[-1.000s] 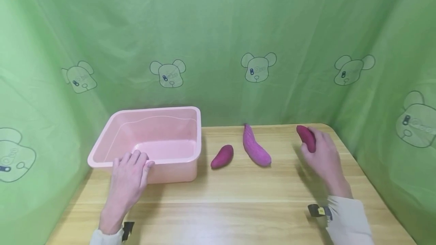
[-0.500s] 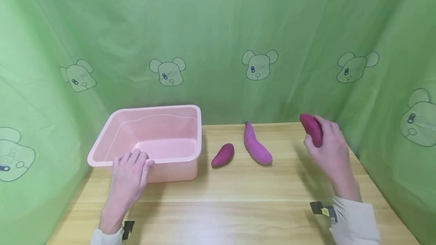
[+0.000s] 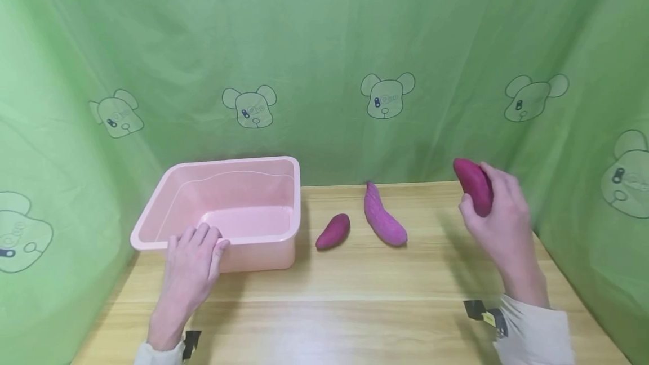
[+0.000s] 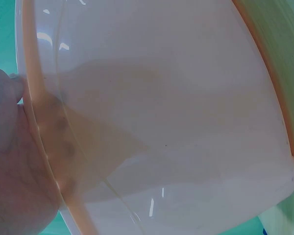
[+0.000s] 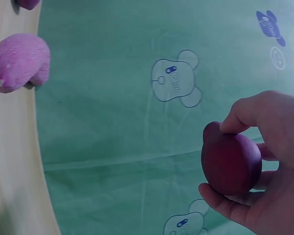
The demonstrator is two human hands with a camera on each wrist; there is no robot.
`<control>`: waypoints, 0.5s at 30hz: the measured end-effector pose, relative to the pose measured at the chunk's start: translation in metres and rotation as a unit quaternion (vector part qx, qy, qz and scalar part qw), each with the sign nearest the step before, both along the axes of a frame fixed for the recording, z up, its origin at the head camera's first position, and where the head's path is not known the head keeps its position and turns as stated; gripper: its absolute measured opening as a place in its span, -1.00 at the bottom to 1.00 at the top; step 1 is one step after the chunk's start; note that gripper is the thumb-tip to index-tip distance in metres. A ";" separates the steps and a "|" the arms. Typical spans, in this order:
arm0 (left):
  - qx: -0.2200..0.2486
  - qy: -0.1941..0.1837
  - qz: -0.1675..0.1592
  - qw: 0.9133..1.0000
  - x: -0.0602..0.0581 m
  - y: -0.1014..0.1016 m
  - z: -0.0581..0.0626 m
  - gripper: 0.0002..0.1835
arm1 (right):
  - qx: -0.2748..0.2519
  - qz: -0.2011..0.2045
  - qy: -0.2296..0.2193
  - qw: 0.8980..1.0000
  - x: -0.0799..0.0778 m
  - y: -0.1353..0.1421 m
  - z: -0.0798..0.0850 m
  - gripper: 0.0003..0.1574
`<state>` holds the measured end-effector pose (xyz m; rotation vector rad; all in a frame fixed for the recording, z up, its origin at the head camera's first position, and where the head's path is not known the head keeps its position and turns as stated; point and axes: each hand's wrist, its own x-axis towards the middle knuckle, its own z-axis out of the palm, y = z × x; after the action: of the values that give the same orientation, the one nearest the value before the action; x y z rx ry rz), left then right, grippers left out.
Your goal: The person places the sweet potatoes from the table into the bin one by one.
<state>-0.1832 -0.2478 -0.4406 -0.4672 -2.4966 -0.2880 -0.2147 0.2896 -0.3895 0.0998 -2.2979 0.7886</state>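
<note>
My left hand grips the near rim of a pink plastic basin, fingers over the edge and thumb outside. Seen from the left wrist, the basin's outer wall fills most of the view. On the right, my right hand holds a dark purple-red sweet potato up above the table, thumb on one side and fingers round the other. The right wrist view shows the same sweet potato in the fingers. A smaller dark sweet potato and a longer, lighter purple one lie between the hands.
The wooden table carries everything. A green curtain with mouse-head prints hangs close behind its back edge and along both sides. The basin stands at the back left, against the curtain.
My right hand has lifted the sweet potato up from near the table's back right and moved slightly to the right. My left hand stays on the basin rim.
</note>
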 end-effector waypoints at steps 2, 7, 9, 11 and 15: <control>0.000 -0.002 0.000 1.000 0.000 0.000 0.000 -0.68 | -0.005 -0.002 0.013 1.000 0.002 -0.001 0.004 -0.12; -0.001 0.000 -0.001 1.000 0.000 0.000 0.000 -0.68 | -0.019 -0.007 0.031 0.999 0.007 -0.005 0.014 -0.11; -0.001 0.003 -0.001 1.000 0.000 0.000 0.000 -0.67 | -0.025 -0.007 0.034 0.999 0.009 -0.007 0.017 -0.10; 0.000 0.005 -0.003 1.000 0.000 0.000 0.000 -0.66 | -0.030 -0.009 0.039 0.999 0.010 -0.008 0.019 -0.11; 0.000 0.010 -0.007 1.000 0.000 0.000 0.000 -0.65 | -0.043 -0.010 0.050 0.998 0.013 -0.012 0.023 -0.12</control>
<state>-0.1835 -0.2480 -0.4410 -0.4865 -2.4752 -0.2870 -0.2016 0.2777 -0.3665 0.0770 -2.1646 0.8512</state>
